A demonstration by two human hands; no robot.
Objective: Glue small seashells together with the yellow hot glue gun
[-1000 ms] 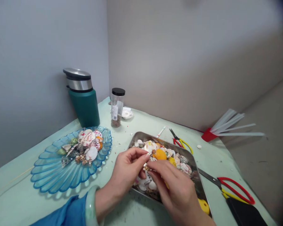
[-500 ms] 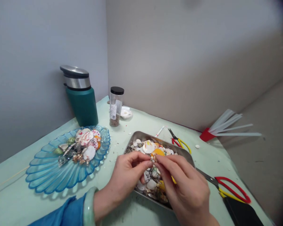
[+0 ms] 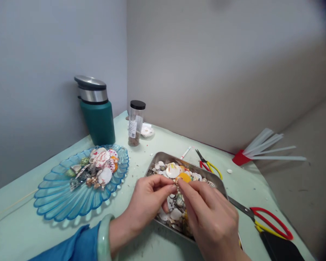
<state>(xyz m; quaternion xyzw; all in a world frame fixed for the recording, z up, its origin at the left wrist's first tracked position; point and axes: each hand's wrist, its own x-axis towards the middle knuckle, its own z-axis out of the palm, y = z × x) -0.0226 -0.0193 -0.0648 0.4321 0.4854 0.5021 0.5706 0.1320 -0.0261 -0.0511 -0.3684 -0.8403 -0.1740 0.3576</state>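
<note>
L hand & R hand, lower ctr. of frame: fingertips pinched on sm. pc. btwn. them, equally near; long axis hidden. Shell tray beneath.

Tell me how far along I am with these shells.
Partway, as far as I can judge. Apparently done: a pile of shells lies on the blue plate. In hand: the left hand and right hand pinch a small piece above the tray, mostly hidden by fingers. Probably left: many loose shells in the tray, though I can't tell how many you need.
</note>
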